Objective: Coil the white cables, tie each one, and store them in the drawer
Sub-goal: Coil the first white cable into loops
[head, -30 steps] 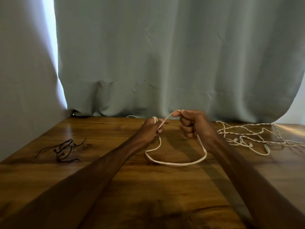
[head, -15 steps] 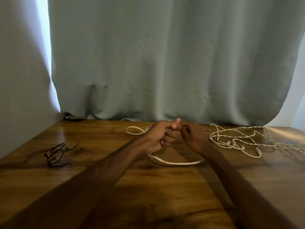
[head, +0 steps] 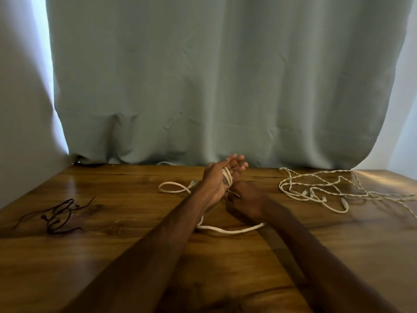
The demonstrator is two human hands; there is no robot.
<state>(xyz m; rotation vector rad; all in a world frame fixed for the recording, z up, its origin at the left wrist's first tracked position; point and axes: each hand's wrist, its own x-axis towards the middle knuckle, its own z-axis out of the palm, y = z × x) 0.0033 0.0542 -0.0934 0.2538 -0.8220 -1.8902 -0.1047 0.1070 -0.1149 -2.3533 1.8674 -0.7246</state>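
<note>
A thick white cable [head: 228, 230] lies on the wooden table [head: 112, 256] and runs up to my hands. Several turns of it are wound around the palm of my left hand [head: 222, 177], whose fingers are stretched out and apart. My right hand [head: 244, 199] sits just below and to the right of it, fingers closed on the cable. The cable's plug end forms a small loop [head: 172, 187] to the left of my left wrist. A second, tangled white cable [head: 316, 190] lies at the right. No drawer is in view.
A thin black cord [head: 58, 214] lies tangled at the table's left. A grey-green curtain [head: 214, 86] hangs along the far edge of the table. A pale wall closes the left side.
My left hand has opened flat with the white cable wound around its palm. My right hand has dropped below it. The loop on the table has shrunk.
</note>
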